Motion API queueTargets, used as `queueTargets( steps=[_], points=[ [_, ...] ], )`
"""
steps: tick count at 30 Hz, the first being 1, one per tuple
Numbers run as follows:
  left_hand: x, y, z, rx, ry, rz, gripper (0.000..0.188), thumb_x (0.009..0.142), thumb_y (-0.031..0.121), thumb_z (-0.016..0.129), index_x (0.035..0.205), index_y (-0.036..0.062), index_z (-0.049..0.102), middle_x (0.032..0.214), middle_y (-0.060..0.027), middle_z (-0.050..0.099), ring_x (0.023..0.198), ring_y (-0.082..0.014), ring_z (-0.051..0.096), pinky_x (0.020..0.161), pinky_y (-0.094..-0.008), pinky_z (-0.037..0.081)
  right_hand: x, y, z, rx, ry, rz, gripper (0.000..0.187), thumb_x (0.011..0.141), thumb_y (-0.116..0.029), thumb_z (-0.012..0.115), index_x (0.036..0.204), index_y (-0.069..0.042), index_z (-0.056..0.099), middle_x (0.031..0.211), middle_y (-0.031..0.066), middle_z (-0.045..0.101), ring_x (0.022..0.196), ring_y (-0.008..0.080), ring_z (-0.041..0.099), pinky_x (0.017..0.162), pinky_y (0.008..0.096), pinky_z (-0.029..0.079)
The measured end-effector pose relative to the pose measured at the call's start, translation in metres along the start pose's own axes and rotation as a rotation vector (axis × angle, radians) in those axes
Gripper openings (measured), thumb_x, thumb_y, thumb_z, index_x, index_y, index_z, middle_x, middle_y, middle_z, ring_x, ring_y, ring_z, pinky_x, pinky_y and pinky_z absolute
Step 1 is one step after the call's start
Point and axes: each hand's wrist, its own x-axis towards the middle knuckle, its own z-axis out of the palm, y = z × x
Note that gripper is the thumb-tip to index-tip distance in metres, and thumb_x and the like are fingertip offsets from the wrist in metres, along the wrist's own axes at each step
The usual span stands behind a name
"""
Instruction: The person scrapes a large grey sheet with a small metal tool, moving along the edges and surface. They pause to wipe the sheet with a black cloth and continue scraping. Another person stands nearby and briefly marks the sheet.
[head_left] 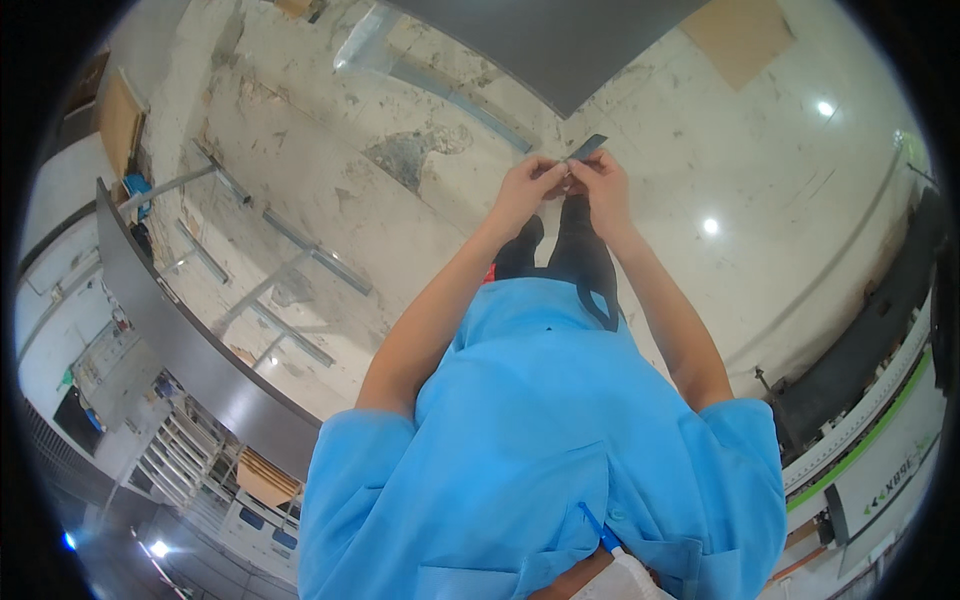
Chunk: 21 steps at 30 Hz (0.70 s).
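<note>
A short, flat dark grey strip (588, 147), perhaps metal, points up and away from my two hands, which meet in front of my body. My left hand (528, 192) is closed, its thumb and finger pinched at the near end of the strip. Against it, my right hand (604, 187) is also closed, fingers bent round that same end. The fingertips touch and hide the lower part of the strip. A large dark grey sheet (560, 50) lies just beyond, one corner toward my hands.
Metal frames (318, 252) stand at the left beside a long grey panel (190, 335). A brown board (738, 38) lies at the far right on the stained floor (700, 150). A long machine (870, 460) with a green stripe runs along the right side.
</note>
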Motion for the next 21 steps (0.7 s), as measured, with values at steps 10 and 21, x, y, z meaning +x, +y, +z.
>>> queueTargets(
  steps=[10, 21],
  points=[
    [0.053, 0.053, 0.018, 0.427, 0.423, 0.305, 0.036, 0.099, 0.028, 0.081, 0.115, -0.0035, 0.072, 0.092, -0.0088, 0.075, 0.084, -0.0147, 0.073, 0.075, -0.0312, 0.059, 0.004, -0.016, -0.022, 0.048, 0.099, 0.066, 0.013, 0.098, -0.006, 0.077, 0.107, -0.009, 0.067, 0.092, 0.0008, 0.07, 0.074, 0.011, 0.066, 0.066, 0.0277, 0.054],
    [0.019, 0.062, -0.119, -0.181, 0.733, 0.233, 0.032, 0.104, 0.022, 0.073, 0.126, 0.0015, 0.062, 0.103, -0.01, 0.071, 0.09, -0.0177, 0.069, 0.078, -0.0326, 0.058, -0.014, 0.007, -0.059, 0.16, 0.271, 0.154, 0.012, 0.104, -0.016, 0.07, 0.097, -0.01, 0.062, 0.086, 0.0025, 0.071, 0.068, 0.0104, 0.067, 0.061, 0.0279, 0.055]
  ],
)
